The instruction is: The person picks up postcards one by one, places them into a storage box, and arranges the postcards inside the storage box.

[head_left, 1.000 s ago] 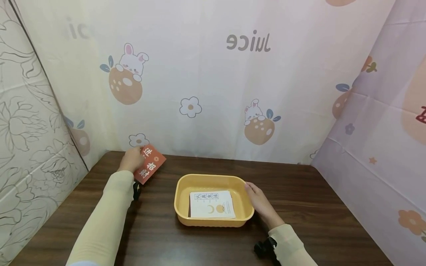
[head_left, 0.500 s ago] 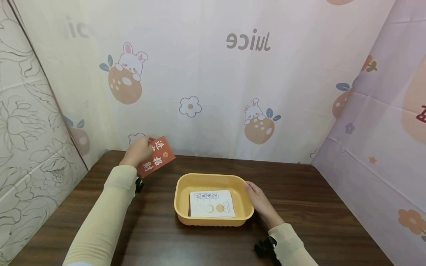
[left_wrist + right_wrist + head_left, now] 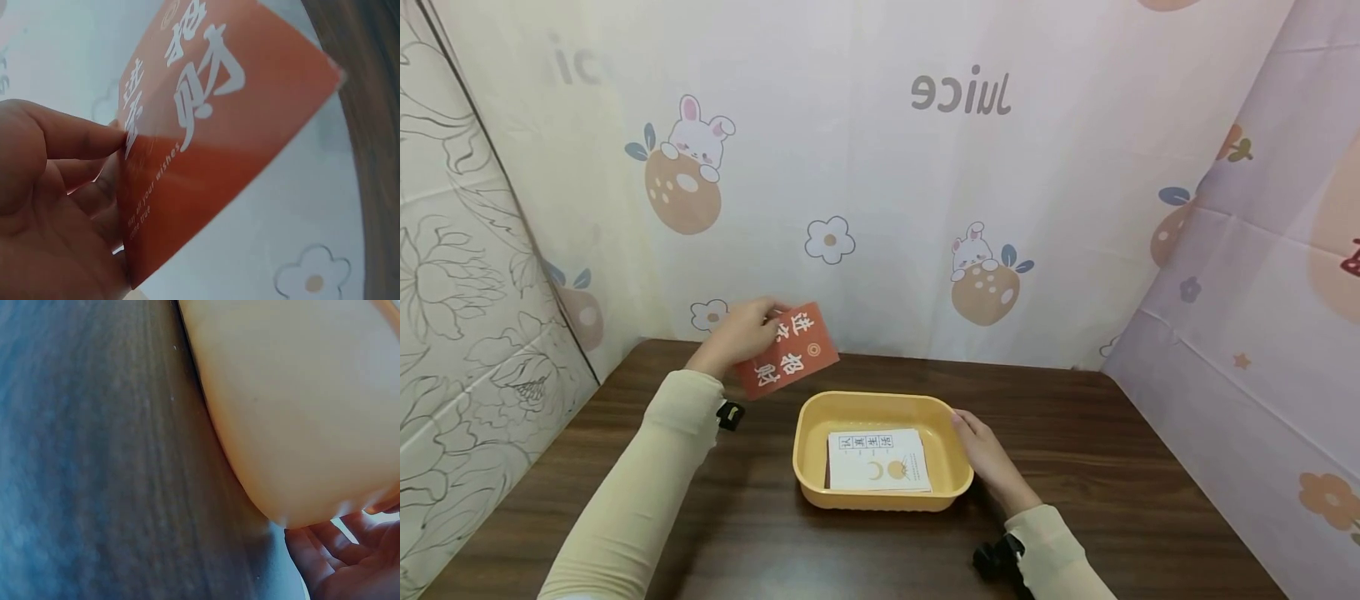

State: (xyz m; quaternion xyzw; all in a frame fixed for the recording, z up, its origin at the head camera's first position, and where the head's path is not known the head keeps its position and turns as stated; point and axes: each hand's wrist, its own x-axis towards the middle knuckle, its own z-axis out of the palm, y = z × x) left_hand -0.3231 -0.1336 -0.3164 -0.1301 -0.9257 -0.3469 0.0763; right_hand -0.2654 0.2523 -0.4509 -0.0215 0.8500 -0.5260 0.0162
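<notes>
My left hand (image 3: 741, 337) pinches a red card (image 3: 812, 350) by one edge, thumb on the printed face and fingers behind. The card has white Chinese characters and is held up, tilted, above the table's far left part. In the left wrist view, small English lettering shows near the lower edge of the card (image 3: 206, 144). A yellow plastic basin (image 3: 887, 501) stands in the middle of the table, and a white printed card (image 3: 880, 462) lies on top of others inside. My right hand (image 3: 988, 458) holds the basin's right side, thumb at the rim and fingers against the outer wall (image 3: 300, 425).
The dark wooden table (image 3: 1120, 467) reaches back to a patterned curtain (image 3: 865, 167). More curtain (image 3: 1247, 275) closes off the right side, and a flower-print cloth (image 3: 475, 292) hangs at the left. Black wrist straps with devices (image 3: 996, 562) sit on both wrists.
My left hand has lifted the red card from the far left of the table and carried it rightward, closer to the basin. The right hand and basin stay in place.
</notes>
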